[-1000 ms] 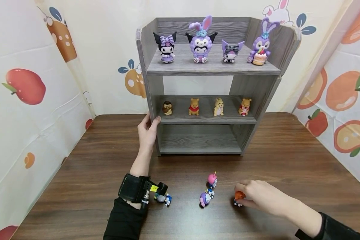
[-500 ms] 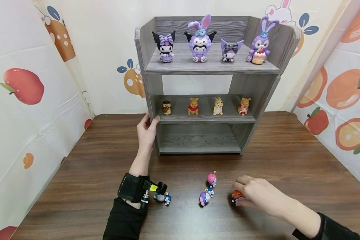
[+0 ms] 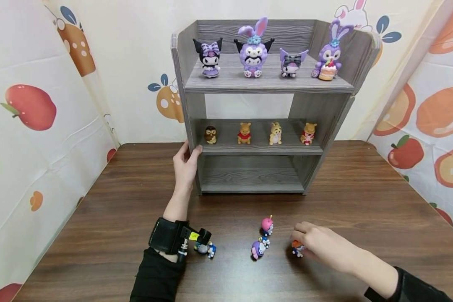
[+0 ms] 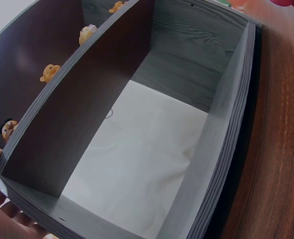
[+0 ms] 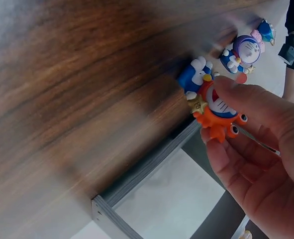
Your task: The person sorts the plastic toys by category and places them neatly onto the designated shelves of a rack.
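Observation:
My right hand (image 3: 322,245) pinches a small Doraemon figurine (image 5: 211,104) in an orange crab hat, between thumb and fingers, low over the table front. My left hand (image 3: 185,165) grips the left side panel of a grey wooden shelf (image 3: 249,153), thumb at the front edge. Left of the right hand lie a figurine with a pink hat (image 3: 266,224) and a purple figurine (image 3: 258,249), a smaller blue-white piece beside it. Another blue-white figurine (image 3: 211,250) lies by the left wrist, partly hidden by the wrist camera.
Several purple figurines, among them a rabbit holding a cake (image 3: 328,63), stand on the top shelf. The middle shelf bears an owl (image 3: 210,135), a red-shirted bear (image 3: 244,133) and other small figurines. The brown table (image 3: 109,243) meets printed curtains (image 3: 41,167) at the sides.
The crab-hat figurine has turned in my right fingers, so its blue-white body now shows below the orange hat. My left hand stays on the shelf panel.

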A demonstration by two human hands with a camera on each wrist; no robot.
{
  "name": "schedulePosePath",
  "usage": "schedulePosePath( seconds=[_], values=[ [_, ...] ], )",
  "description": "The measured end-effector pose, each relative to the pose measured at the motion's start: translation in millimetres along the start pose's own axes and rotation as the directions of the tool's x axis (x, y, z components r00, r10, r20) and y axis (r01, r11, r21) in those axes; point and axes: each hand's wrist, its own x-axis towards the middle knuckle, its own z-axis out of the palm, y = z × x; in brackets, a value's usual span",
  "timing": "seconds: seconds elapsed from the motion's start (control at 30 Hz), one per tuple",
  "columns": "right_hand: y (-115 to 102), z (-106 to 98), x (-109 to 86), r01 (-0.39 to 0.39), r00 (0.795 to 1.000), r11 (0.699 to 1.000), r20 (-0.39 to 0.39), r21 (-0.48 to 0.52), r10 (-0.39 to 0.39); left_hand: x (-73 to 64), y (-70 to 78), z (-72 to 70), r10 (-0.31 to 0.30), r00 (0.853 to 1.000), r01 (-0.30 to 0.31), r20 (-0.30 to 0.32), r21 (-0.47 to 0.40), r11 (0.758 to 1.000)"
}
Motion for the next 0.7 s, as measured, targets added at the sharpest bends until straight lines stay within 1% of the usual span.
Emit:
schedulePosePath(
  seconds=[0.13, 0.3, 0.4, 0.53, 0.6, 0.7],
  values=[
    [4.7, -2.1, 5.5, -0.01, 1.0, 1.0, -0.006, 0.01, 0.01, -0.1, -0.1, -0.3, 0.004, 1.0, -0.004, 0.002, 0.006, 1.0],
    [14.4, -8.0, 15.2, -0.048, 0.999, 0.999, 0.025, 0.001, 0.048, -0.1, -0.6, -0.1, 0.01, 1.0, -0.01, 0.0, 0.011, 1.0],
    [23.7, -10.1, 20.4, -0.075, 0.996, 0.997, 0.038, 0.0, 0.075, 0.0, -0.3, 0.1, -0.004, 1.0, 0.004, 0.003, 0.004, 1.0],
    [39.3, -11.2, 27.4, -0.114, 0.993, 0.993, 0.044, 0.027, 0.113, 0.5, 1.2, 0.1, -0.022, 1.0, 0.023, 0.009, -0.006, 1.0],
    [47.0, -11.5, 32.3, -0.133, 0.99, 0.991, 0.044, 0.023, 0.132, 0.1, 3.4, 0.4, -0.027, 1.0, 0.027, 0.009, -0.005, 1.0],
    [58.3, -12.6, 40.3, -0.159, 0.986, 0.987, 0.049, 0.003, 0.159, -4.1, 13.3, 2.4, -0.03, 1.0, 0.03, 0.009, 0.006, 1.0]
  ],
)
